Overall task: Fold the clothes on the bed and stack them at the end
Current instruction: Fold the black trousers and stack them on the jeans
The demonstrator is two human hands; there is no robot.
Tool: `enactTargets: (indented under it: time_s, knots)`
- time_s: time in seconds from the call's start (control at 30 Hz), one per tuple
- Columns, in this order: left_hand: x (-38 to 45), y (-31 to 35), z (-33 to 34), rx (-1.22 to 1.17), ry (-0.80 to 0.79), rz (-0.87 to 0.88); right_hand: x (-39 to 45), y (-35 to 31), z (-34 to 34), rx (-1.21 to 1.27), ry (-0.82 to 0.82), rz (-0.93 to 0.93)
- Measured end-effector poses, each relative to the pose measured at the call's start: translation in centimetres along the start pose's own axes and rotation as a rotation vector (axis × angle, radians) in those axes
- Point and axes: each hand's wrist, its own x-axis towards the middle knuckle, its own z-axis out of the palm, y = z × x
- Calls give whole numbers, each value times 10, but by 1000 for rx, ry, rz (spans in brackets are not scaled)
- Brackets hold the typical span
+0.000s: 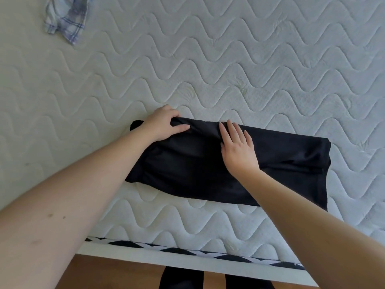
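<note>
Both bare forearms reached over the mattress (229, 59) edge. A black garment (187, 163), smooth and folded into a long band, was laid near this edge. Its far fold was pinched by the left hand (162, 124), while the right hand (237, 149) was pressed flat on it, fingers straight. Much quilted wavy surface was left free; a crumpled checked cloth (66, 17) was seen far left.

A single wide-angle view comes from the person's head, looking steeply down and forward across the near edge of the bed (270, 59). It sits close: both forearms enter from the bottom corners, and a strip of floor (116, 272) shows below the mattress edge. Straight lines bow slightly toward the frame's edges.
</note>
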Motion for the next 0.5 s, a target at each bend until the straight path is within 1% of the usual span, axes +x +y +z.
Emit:
enactTargets:
  time_s: [0.1, 0.17, 0.23, 0.3, 0.4, 0.5]
  knots:
    - [2, 6, -2, 80, 137, 98, 0, 4, -5, 91, 47, 20]
    - [1, 8, 0, 144, 222, 122, -2, 6, -7, 138, 81, 17]
    - [1, 5, 3, 202, 302, 117, -5, 7, -6, 102, 90, -16]
    - [1, -1, 5, 281, 368, 104, -11, 10, -1, 22, 44, -50]
    - [-3, -13, 7, 414, 377, 79, -22, 18, 9, -58, -49, -58]
    - [-11, -23, 13, 598, 368, 122, -35, 30, 16, -95, -65, -12]
